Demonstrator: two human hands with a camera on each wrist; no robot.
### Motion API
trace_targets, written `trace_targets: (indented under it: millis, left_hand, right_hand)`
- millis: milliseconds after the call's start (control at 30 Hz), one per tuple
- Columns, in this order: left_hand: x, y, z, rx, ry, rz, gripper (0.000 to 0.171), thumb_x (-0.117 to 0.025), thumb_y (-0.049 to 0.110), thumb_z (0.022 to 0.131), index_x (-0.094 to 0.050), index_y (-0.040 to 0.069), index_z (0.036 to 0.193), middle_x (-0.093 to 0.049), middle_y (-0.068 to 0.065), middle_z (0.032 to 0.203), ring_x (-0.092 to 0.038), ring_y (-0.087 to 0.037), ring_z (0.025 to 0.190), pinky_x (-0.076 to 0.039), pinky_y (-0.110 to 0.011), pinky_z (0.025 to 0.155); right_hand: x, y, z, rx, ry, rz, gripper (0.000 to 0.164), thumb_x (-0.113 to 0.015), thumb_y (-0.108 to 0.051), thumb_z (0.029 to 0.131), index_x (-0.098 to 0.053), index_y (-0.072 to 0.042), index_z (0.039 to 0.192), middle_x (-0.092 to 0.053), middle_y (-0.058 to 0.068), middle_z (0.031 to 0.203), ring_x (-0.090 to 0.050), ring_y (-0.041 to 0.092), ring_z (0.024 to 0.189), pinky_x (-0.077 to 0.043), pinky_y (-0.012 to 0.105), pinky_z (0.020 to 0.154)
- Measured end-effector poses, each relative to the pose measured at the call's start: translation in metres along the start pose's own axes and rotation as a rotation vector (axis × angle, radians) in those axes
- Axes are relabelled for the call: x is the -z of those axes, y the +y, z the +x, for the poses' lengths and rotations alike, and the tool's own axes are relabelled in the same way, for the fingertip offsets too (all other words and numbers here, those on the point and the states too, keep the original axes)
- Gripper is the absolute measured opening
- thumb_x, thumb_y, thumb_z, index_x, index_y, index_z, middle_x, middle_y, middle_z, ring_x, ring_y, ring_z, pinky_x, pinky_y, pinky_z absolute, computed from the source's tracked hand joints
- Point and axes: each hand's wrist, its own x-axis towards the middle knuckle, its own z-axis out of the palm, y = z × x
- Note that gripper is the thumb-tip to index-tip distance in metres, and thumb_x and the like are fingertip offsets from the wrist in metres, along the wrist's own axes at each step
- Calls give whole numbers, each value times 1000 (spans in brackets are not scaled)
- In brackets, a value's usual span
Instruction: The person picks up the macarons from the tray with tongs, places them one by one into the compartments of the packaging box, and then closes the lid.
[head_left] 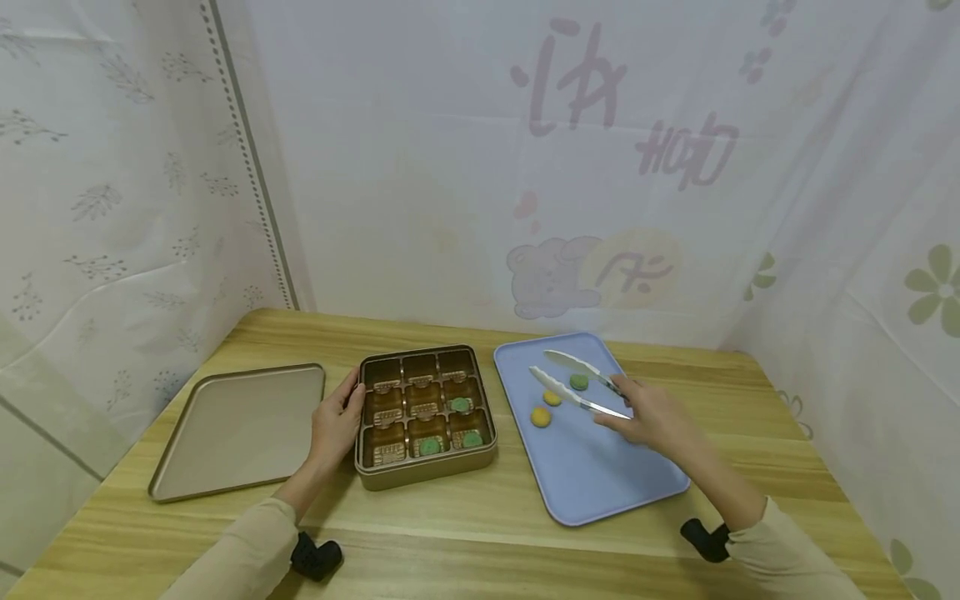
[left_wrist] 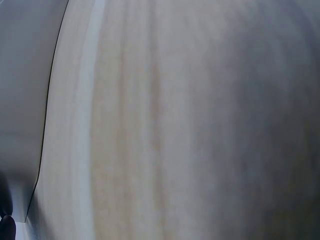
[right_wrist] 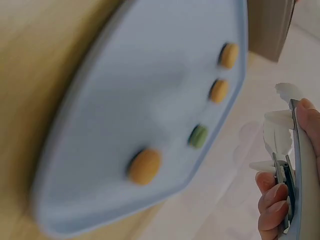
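My right hand (head_left: pixel 651 417) grips a pair of metal tongs (head_left: pixel 567 393) with light, scalloped tips, spread apart above the blue tray (head_left: pixel 592 483). Nothing shows between the tips in the right wrist view. On the tray lie a green macaron (head_left: pixel 579 382) and yellow macarons (head_left: pixel 541 417); the right wrist view shows three yellow ones, one of them (right_wrist: pixel 145 166) lying apart. My left hand (head_left: pixel 335 427) rests against the left side of a gold tin box (head_left: pixel 427 475). Its divided insert holds three green macarons (head_left: pixel 430 447), in right and front-middle compartments; the other compartments show bare bottoms.
Left of the box lies a flat gold lid (head_left: pixel 243 433), close to my left forearm. The wooden table (head_left: pixel 450 550) meets a printed cloth backdrop (head_left: pixel 420 208) behind. Black wrist devices (head_left: pixel 315 558) are worn on both wrists.
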Motion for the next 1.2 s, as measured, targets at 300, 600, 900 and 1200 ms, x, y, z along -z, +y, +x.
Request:
trace_targets:
  millis: [300,600,900,1200]
  left_hand:
    - [-2,-4,-8,3,-8,0,48,-40,21,102,-33,0,145,-36,-19,146,-35,-36,134,-35,-48,107]
    - [-2,-5,-5,-17,22,3,47,-41,22,102,-35,0,144,-39,-20,144,-37,-37,133,-35,-48,107]
    - [-2,-3,-1,-14,32,2,47,-42,21,102,-36,-1,143,-38,-19,144,-37,-37,133,-33,-47,108]
    - [-2,-3,0,-24,39,6,46,-42,19,102,-36,-1,143,-38,-19,144,-37,-37,133,-33,-47,108]
  right_hand:
    - [0,32,-23,-110,-68,2,54,-75,-39,78,-60,2,110,-57,5,76,-48,14,65,-38,27,52]
    - [-4,45,-29,-140,-72,-11,51,-74,-40,79,-61,2,105,-46,0,65,-41,13,59,-31,26,49]
    - [-9,51,-26,-131,-81,-29,49,-74,-40,78,-62,2,98,-43,-1,64,-41,13,59,-30,25,49]
    - [-12,52,-22,-134,-91,-33,47,-74,-42,77,-60,0,91,-44,-2,64,-40,13,58,-30,25,48]
